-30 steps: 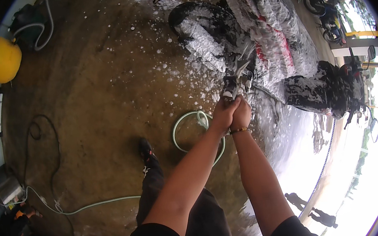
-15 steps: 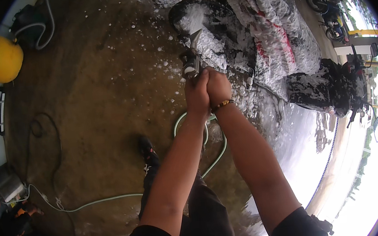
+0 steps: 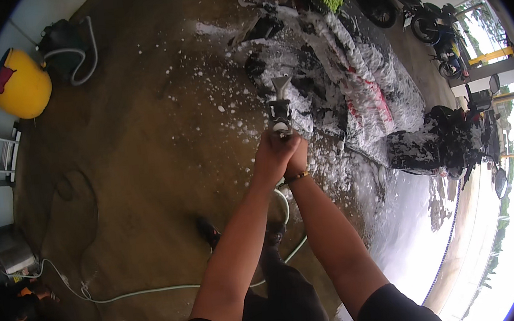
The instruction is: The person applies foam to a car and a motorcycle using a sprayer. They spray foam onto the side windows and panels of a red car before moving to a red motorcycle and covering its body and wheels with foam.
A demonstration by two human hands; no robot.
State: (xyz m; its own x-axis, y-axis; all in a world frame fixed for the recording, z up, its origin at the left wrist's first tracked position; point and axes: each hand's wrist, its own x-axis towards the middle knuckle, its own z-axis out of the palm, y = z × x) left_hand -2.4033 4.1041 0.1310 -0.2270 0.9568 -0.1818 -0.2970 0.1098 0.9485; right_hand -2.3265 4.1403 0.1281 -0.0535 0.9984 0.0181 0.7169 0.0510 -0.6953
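Left hand (image 3: 271,157) and right hand (image 3: 296,158) stay clenched together around the grey metal spray nozzle (image 3: 279,105). The nozzle now points further up the foam-covered motorcycle (image 3: 348,83) than before

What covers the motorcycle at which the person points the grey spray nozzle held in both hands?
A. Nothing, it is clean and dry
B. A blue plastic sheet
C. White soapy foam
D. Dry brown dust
C: white foam coats the motorcycle ahead of the grey spray nozzle, which the left hand and right hand grip together.
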